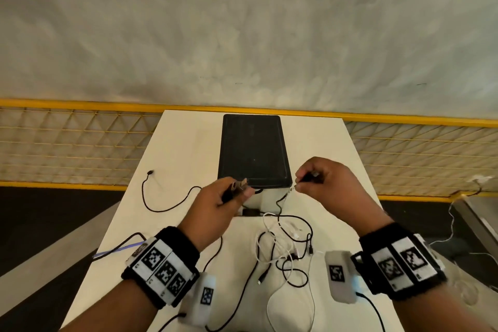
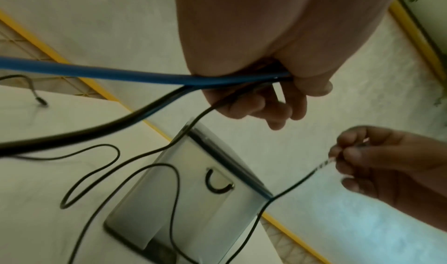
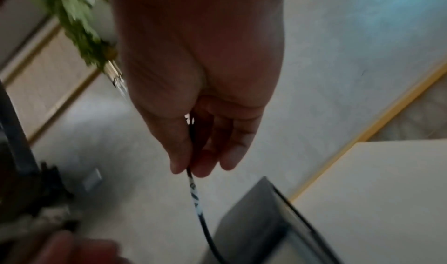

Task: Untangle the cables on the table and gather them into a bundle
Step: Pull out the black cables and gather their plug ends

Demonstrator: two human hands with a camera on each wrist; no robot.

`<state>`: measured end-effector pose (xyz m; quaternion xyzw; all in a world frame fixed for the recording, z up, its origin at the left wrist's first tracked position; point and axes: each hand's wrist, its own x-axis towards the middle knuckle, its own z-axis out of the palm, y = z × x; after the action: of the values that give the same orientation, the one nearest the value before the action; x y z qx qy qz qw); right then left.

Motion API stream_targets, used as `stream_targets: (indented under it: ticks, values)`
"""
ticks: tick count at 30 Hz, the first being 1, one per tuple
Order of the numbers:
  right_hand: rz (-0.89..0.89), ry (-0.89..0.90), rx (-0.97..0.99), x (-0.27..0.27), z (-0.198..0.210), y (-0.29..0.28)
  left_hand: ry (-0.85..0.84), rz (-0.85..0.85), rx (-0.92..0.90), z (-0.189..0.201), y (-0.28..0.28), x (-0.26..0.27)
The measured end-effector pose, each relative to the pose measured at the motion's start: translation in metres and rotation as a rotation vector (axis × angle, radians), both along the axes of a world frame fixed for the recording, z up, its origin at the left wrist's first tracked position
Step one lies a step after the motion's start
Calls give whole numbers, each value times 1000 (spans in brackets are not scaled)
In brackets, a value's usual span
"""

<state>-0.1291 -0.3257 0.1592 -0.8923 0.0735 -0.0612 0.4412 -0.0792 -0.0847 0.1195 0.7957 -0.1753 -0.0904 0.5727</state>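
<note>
A tangle of black and white cables [image 1: 283,248] lies on the white table [image 1: 183,148] in front of me. My left hand [image 1: 233,195] is raised over it and grips several cable ends, one with a metal USB plug [image 1: 240,184]. In the left wrist view its fingers [image 2: 266,100] curl round a blue cable [image 2: 121,75] and black cables [image 2: 135,115]. My right hand [image 1: 310,180] pinches a thin black cable [image 3: 205,228] at a white-patterned stretch [image 3: 194,197], and the cable hangs down into the tangle. The two hands are apart, at about the same height.
A white box with a black lid [image 1: 254,151] stands on the table just beyond my hands. One loose black cable [image 1: 161,206] curves over the table's left part. A yellow-framed mesh fence [image 1: 67,143] runs behind the table, and floor lies on both sides.
</note>
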Motion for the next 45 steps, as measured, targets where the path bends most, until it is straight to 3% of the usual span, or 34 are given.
stream_targets:
  ticks: [3, 7, 19, 25, 29, 31, 34, 36, 39, 42, 45]
  values:
    - [56, -79, 149, -2, 33, 21, -152, -51, -47, 17, -4, -1]
    - [103, -150, 345, -7, 53, 45, -228, -131, -70, 27, -13, -7]
    - [218, -173, 467, -10, 43, 68, -119, -102, -219, 37, -13, -14]
    - [255, -160, 355, -12, 42, 67, -116, -152, -149, 39, -13, -18]
    - [310, -52, 608, -15, 24, 70, -86, -62, -212, 49, -11, -15]
    - [426, 75, 500, -15, 10, 77, -98, -7, -243, 53, -8, -13]
    - [489, 191, 89, -12, -12, 89, -74, -21, -295, 64, -5, -19]
    - [457, 239, 58, -11, -27, 87, 14, 14, -440, 73, 7, -17]
    - [360, 270, 27, -14, -46, 64, 107, 203, -700, 90, 48, 4]
    - [239, 252, -115, -14, -61, 39, -78, 443, -668, 107, 93, 24]
    - [150, 217, -283, -10, -64, 31, -297, 626, -492, 120, 112, 22]
